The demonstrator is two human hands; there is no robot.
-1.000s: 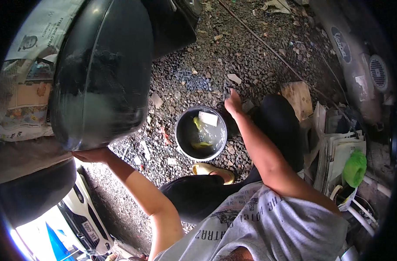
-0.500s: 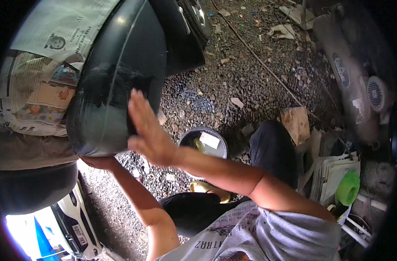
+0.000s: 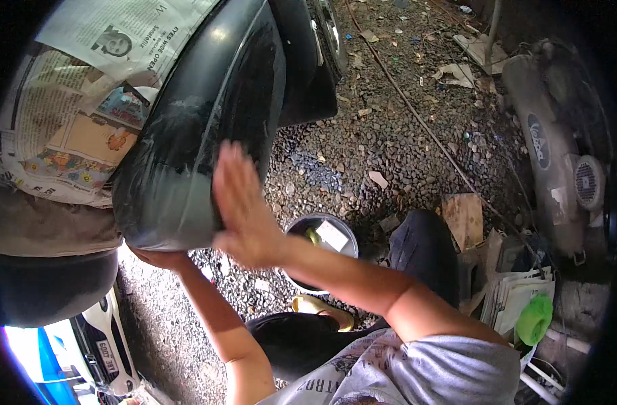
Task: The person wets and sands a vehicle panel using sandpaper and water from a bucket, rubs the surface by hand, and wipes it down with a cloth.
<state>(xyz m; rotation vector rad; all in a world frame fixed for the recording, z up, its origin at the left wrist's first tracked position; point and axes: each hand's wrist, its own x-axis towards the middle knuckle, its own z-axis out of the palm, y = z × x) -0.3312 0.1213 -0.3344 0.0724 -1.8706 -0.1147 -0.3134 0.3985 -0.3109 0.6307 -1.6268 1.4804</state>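
A large dark panel, rounded at its lower end and streaked with wet or greyish marks, fills the upper left. My right hand lies flat against its right side, fingers stretched and slightly blurred; whether something thin is under the palm is hidden. Under the panel's lower edge is my left hand, its fingers mostly hidden beneath it. Newspaper covers the surface left of the panel. Below my right forearm stands a round bucket with liquid, a white rectangular piece and something yellow-green in it.
Gravel ground with scraps and a long thin rod or cable lies ahead. A grey scooter body part stands at the right, near stacked papers and a green roll. A white vehicle is at lower left.
My right hand has come from beside the bucket, over the gravel, to the panel's side. My left hand stays under the panel. The view has shifted, so the panel appears further right.
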